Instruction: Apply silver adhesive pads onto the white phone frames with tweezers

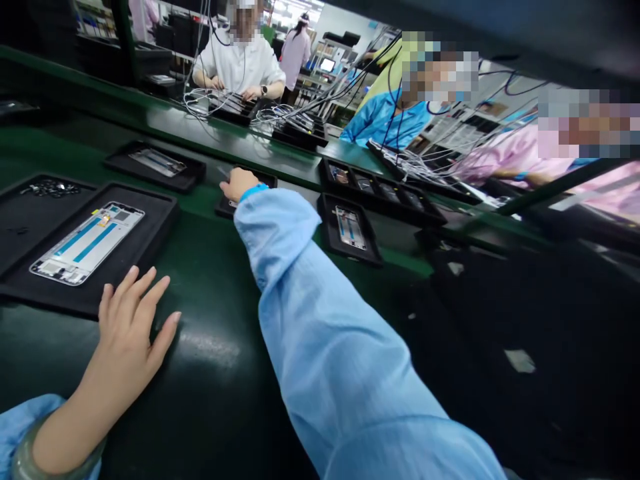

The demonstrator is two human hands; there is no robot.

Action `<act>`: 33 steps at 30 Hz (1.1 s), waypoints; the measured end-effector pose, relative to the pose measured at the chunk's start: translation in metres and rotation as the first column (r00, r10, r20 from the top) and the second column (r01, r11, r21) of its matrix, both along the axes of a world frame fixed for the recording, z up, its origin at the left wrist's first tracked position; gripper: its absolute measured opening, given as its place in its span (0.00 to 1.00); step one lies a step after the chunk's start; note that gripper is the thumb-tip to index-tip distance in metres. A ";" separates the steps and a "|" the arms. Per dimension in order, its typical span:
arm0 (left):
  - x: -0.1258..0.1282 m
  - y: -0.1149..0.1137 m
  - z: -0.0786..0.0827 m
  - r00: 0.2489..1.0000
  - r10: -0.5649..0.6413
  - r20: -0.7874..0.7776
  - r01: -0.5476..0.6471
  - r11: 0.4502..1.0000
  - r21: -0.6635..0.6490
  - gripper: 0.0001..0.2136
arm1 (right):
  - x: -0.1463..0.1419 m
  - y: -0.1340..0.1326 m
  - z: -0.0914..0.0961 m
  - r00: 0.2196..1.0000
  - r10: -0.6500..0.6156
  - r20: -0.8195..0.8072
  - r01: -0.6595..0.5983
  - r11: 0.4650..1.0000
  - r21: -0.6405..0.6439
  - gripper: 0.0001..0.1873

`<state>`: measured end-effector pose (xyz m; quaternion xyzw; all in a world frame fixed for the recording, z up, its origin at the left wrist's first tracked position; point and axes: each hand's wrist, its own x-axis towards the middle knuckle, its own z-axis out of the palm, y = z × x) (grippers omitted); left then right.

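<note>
small black tray (225,208) looks kinda half hidden. silver phone frame (86,240) lies slanted in a bigger tray (144,235); got two blue strips (95,243).

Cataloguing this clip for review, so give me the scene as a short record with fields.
Left hand: open, spread at the edge of the near tray
Tray contents: silver phone frame with blue strips
Right hand: extended over a farther black tray; grip unclear
Sleeves: light blue
Background: co-workers, white cables
</note>
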<state>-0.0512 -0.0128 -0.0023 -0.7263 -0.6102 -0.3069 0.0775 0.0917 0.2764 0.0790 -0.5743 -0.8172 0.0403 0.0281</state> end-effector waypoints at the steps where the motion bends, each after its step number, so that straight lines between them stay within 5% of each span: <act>1: 0.001 0.000 0.000 1.000 -0.007 -0.006 0.007 1.000 -0.001 0.25 | 0.011 -0.003 -0.004 0.999 0.006 0.038 -0.005 1.000 -0.020 0.20; 7: 0.005 -0.001 0.001 0.999 -0.043 -0.018 0.043 0.999 0.009 0.25 | 0.075 -0.032 -0.037 0.975 0.079 0.207 -0.068 0.996 -0.062 0.22; 13: -0.001 0.000 -0.004 0.998 -0.062 -0.014 0.062 0.998 0.020 0.26 | 0.078 -0.072 -0.017 0.947 0.214 0.240 -0.215 0.976 -0.020 0.16; 17: -0.001 0.000 -0.001 0.990 -0.140 0.032 0.140 0.990 -0.004 0.27 | 0.092 -0.142 -0.002 0.909 0.356 0.218 -0.354 0.934 -0.052 0.13; 22: 0.005 -0.005 0.005 0.958 -0.269 0.094 0.279 0.955 -0.105 0.26 | 0.119 -0.257 -0.010 0.756 0.652 0.060 -0.637 0.753 -0.165 0.14; 25: 0.009 -0.008 0.003 0.933 -0.356 0.043 0.358 0.917 -0.176 0.27 | 0.132 -0.308 -0.015 0.719 0.686 -0.112 -0.690 0.685 -0.233 0.13; 27: 0.011 -0.010 0.001 0.913 -0.408 -0.007 0.396 0.891 -0.223 0.28 | 0.144 -0.324 -0.015 0.682 0.615 -0.394 -0.716 0.672 -0.189 0.11; 29: 0.013 -0.011 -0.001 0.893 -0.448 -0.041 0.423 0.868 -0.260 0.31 | 0.159 -0.327 -0.015 0.607 0.406 -0.683 -0.628 0.772 -0.100 0.11; 31: 0.014 -0.010 -0.003 0.881 -0.469 -0.059 0.435 0.854 -0.285 0.33 | 0.177 -0.320 -0.019 0.478 0.084 -0.874 -0.362 0.926 -0.109 0.13; 33: 0.016 -0.010 -0.006 0.873 -0.482 -0.071 0.438 0.840 -0.321 0.35 | 0.193 -0.311 -0.027 0.226 -0.244 -0.943 -0.079 0.960 -0.267 0.18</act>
